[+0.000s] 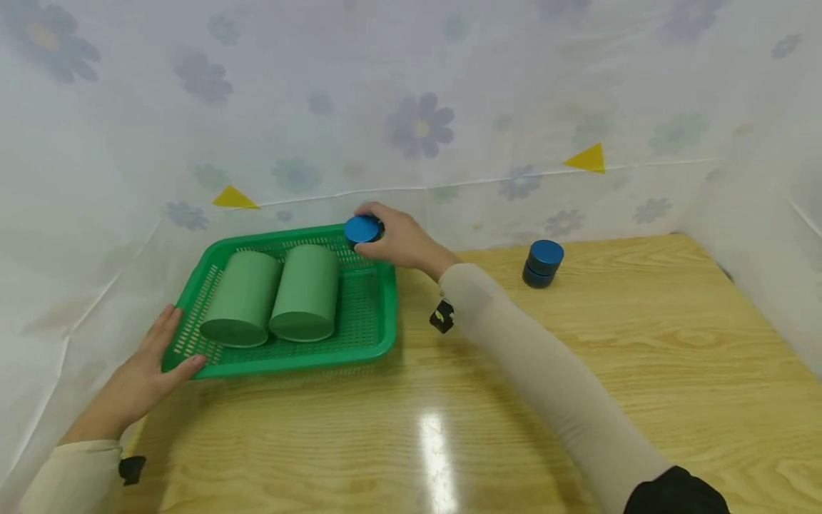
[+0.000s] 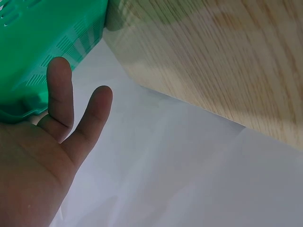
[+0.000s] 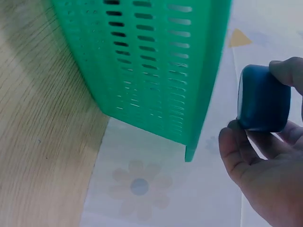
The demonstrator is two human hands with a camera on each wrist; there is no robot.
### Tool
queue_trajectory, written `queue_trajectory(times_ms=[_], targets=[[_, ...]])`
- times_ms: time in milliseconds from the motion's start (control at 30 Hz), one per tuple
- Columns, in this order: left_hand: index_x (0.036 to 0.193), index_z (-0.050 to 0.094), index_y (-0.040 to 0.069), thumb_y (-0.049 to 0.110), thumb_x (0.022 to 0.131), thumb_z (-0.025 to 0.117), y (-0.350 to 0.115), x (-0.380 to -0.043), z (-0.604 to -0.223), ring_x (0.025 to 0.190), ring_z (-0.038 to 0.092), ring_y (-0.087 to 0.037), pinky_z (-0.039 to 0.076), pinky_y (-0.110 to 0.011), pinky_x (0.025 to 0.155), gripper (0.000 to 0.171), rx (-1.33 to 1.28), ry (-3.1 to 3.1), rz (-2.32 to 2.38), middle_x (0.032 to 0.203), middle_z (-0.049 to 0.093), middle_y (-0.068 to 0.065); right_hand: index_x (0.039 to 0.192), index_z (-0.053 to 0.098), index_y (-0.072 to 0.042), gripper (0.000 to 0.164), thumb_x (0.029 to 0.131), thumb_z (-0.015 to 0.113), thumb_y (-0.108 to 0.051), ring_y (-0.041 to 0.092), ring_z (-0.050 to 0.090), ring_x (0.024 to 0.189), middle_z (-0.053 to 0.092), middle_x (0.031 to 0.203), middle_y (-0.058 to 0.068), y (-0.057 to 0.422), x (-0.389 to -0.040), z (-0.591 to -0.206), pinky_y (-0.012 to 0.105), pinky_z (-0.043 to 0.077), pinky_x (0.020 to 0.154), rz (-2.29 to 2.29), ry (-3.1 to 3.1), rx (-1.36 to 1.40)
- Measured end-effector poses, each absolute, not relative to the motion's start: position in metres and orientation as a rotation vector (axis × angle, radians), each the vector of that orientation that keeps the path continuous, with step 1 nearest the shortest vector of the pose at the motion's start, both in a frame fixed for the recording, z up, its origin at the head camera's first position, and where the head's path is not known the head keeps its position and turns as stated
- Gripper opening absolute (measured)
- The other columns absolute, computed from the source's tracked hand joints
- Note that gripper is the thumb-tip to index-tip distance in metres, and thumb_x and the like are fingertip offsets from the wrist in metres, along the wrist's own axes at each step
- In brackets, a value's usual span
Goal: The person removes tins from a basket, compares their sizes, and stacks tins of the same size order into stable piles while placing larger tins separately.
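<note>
My right hand (image 1: 404, 239) pinches a small round blue container (image 1: 362, 230) between thumb and fingers, above the far right corner of a green plastic basket (image 1: 389, 314). In the right wrist view, the container (image 3: 264, 99) shows a dark blue, rounded side and is apart from the basket wall (image 3: 156, 61). At the basket's near left corner, my left hand (image 1: 144, 378) rests with its thumb over the front rim and fingers along the left side. The left wrist view shows two fingers (image 2: 90, 118) extended. Two light green cylinders (image 1: 244, 296) lie side by side in the basket.
Another small blue-topped container (image 1: 542, 263) stands upright on the wooden table (image 1: 514, 428), right of the basket. A flowered white sheet (image 1: 359, 107) rises behind the table, with two yellow triangles (image 1: 587, 158) on it.
</note>
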State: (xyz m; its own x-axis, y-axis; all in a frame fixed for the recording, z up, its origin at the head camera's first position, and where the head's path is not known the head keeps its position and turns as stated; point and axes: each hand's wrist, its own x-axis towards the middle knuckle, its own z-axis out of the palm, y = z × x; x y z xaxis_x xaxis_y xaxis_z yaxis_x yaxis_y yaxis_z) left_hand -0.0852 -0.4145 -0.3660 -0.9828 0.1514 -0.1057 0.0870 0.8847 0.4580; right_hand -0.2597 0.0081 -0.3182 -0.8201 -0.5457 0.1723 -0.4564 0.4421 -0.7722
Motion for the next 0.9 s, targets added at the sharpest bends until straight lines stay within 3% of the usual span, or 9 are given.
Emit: queue_trajectory(times_ms=[167, 367, 633, 900], targets=[[0.16, -0.016, 0.016, 0.04, 0.104, 0.054, -0.416, -0.086, -0.367, 0.142, 0.003, -0.062, 0.022, -0.084, 0.09, 0.094, 0.174, 2.9, 0.716, 0.165, -0.022, -0.01, 0.151, 0.046, -0.015, 0.065, 0.094, 0.073, -0.028, 0.024, 0.054, 0.118, 0.051, 0.143, 0.01, 0.018, -0.259, -0.319, 0.039, 0.048, 0.094, -1.464, 2.529, -0.874], [0.16, -0.017, 0.016, 0.041, 0.104, 0.054, -0.416, -0.087, -0.365, 0.142, 0.002, -0.062, 0.022, -0.084, 0.091, 0.093, 0.169, 2.894, 0.719, 0.165, -0.023, -0.009, 0.149, 0.047, -0.009, 0.065, 0.093, 0.074, -0.027, 0.023, 0.056, 0.107, 0.056, 0.131, 0.009, 0.029, -0.258, -0.324, 0.039, 0.05, 0.087, -1.594, 2.482, -0.857], [0.16, -0.016, 0.017, 0.04, 0.105, 0.054, -0.418, -0.088, -0.366, 0.142, 0.0, -0.062, 0.02, -0.085, 0.091, 0.093, 0.173, 2.889, 0.73, 0.165, -0.022, -0.011, 0.15, 0.048, -0.007, 0.067, 0.093, 0.075, -0.028, 0.025, 0.055, 0.107, 0.059, 0.125, 0.012, 0.043, -0.252, -0.324, 0.04, 0.051, 0.084, -1.649, 2.468, -0.817], [0.161, -0.015, 0.016, 0.039, 0.104, 0.054, -0.419, -0.088, -0.366, 0.142, 0.001, -0.062, 0.02, -0.085, 0.091, 0.093, 0.192, 2.912, 0.732, 0.166, -0.021, -0.011, 0.146, 0.052, -0.012, 0.061, 0.092, 0.076, -0.027, 0.027, 0.056, 0.108, 0.059, 0.124, 0.012, 0.06, -0.247, -0.322, 0.042, 0.052, 0.083, -1.706, 2.439, -0.802]])
